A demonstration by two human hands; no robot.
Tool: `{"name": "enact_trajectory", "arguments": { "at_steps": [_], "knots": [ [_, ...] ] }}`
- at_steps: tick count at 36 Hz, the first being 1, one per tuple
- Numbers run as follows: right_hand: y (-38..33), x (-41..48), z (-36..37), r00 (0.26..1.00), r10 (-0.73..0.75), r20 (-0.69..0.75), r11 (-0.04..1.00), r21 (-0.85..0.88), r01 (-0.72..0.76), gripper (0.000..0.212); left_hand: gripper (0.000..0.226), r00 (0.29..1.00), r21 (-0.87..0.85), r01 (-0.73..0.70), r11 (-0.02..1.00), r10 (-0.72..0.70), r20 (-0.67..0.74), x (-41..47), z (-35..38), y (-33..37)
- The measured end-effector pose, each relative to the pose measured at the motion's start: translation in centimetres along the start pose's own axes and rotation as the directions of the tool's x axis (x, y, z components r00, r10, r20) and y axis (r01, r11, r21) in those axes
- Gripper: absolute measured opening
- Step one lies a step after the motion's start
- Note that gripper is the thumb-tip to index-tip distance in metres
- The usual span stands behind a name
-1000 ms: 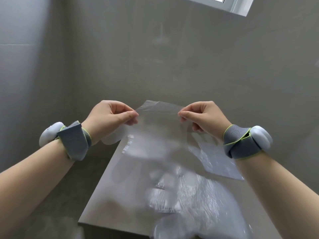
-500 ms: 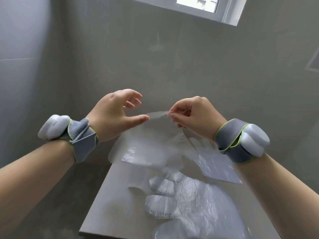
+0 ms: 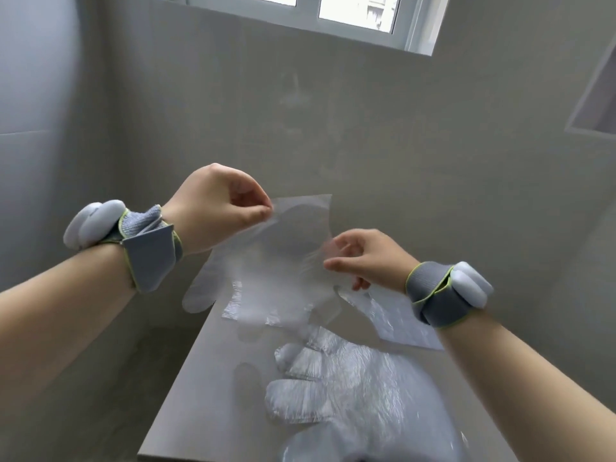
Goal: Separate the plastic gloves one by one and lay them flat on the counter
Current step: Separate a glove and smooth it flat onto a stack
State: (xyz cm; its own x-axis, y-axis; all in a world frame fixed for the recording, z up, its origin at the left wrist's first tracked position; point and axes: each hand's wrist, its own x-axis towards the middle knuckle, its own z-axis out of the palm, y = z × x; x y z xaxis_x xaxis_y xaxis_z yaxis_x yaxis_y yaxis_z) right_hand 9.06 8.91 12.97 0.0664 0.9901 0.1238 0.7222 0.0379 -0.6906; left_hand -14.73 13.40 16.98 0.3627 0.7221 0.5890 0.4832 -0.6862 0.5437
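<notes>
Above the bench [image 3: 200,395], one clear plastic glove [image 3: 276,268] hangs, pinched by fingers of the left hand [image 3: 213,208] and the right hand [image 3: 366,258]; one flat glove [image 3: 400,321] lies far right, one glove pile [image 3: 360,388] near.

I count two hands, the left hand [image 3: 216,208] and the right hand [image 3: 366,258]. Each wrist has one grey strap, the left strap [image 3: 150,248] and the right strap [image 3: 433,295], with one white pod on each, the left pod [image 3: 93,221] and the right pod [image 3: 473,285]. Of plastic gloves, one raised glove [image 3: 276,261] is pinched by both hands, one flat glove [image 3: 400,321] lies alone on the one desk [image 3: 200,395], and there is one glove pile [image 3: 350,388], but how many it has I cannot tell.
</notes>
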Motion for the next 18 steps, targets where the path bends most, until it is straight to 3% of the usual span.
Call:
{"name": "enact_trajectory", "arguments": {
  "at_steps": [2,4,6,7,11,14,16,18],
  "knots": [
    [1.3,-0.1,0.0,0.982,0.025,-0.185,0.995,-0.088,-0.042,0.037,0.002,0.995,-0.069,0.098,0.993,-0.099,-0.021,0.4,0.0,-0.1],
    [2.4,-0.4,0.3,0.898,-0.05,-0.438,0.974,-0.222,-0.054,0.043,0.005,0.967,-0.207,0.245,0.947,-0.253,-0.016,1.0,0.3,-0.4],
    [2.3,-1.5,1.1,0.822,-0.139,-0.552,0.978,-0.208,0.025,0.037,0.008,0.925,-0.311,0.367,0.877,-0.379,0.024,1.4,0.7,-1.0],
    [2.1,-2.1,1.5,0.818,-0.165,-0.551,0.978,-0.197,0.065,0.03,0.009,0.905,-0.331,0.412,0.849,-0.423,0.042,1.5,0.9,-1.4],
    [1.6,-3.7,3.0,0.912,-0.154,-0.38,0.967,-0.248,0.06,0.008,0.004,0.834,-0.434,0.529,0.729,-0.54,0.111,1.9,1.6,-2.5],
    [2.1,-3.8,4.2,0.982,0.026,-0.187,0.996,0.086,-0.01,0.009,0.013,0.801,-0.49,0.572,0.658,-0.577,0.16,1.9,1.8,-2.9],
    [2.5,-3.3,5.1,0.986,0.16,-0.044,0.943,0.304,-0.139,0.029,0.014,0.803,-0.49,0.57,0.659,-0.572,0.165,2.0,1.9,-2.9],
    [2.9,-2.4,5.8,0.964,0.256,0.072,0.862,0.434,-0.261,0.063,0.007,0.812,-0.494,0.561,0.665,-0.558,0.172,2.1,1.9,-2.5]
  ]
}}
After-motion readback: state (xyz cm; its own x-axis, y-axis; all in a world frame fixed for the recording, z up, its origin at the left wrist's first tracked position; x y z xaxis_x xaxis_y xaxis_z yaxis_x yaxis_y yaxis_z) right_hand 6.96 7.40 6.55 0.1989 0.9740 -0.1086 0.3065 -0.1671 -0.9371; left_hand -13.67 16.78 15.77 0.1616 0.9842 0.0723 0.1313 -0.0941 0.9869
